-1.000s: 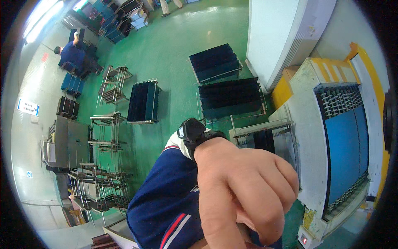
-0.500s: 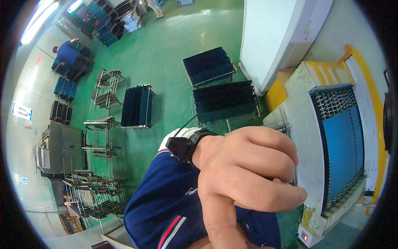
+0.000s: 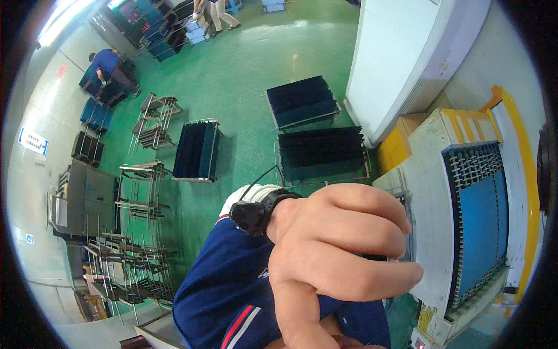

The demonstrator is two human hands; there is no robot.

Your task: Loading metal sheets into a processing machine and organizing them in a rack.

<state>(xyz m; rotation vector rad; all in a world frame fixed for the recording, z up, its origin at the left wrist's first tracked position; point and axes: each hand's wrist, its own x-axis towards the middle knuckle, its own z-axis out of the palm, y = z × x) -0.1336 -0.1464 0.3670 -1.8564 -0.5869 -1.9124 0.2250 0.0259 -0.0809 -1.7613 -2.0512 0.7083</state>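
Note:
My left hand [image 3: 343, 244] is close in front of the view, its back turned up. The fingers point right and are loosely bent; the thumb stretches down, apart from the index finger. No object shows in it. A black wrist device [image 3: 256, 215] with a thin cable sits at the wrist, over a white cuff. The navy sleeve [image 3: 226, 273] with red and white stripes runs to the lower left. My right hand cannot be made out; a bit of skin at the lower edge is too cropped to name. Right of my left hand, a blue sheet [image 3: 482, 232] lies among rollers in a machine opening.
The pale machine housing [image 3: 433, 174] stands at right, beside a white pillar [image 3: 395, 64]. Racks of dark panels [image 3: 319, 154] stand on the green floor ahead. Metal rack frames [image 3: 139, 186] line the left. A person [image 3: 107, 64] bends over crates; another person [image 3: 220, 14] stands far off.
The view has shifted, so the racks and machine sit lower and slightly to the right. My left hand keeps nearly the same pose. More of the far person shows, and the person at left has lowered an arm.

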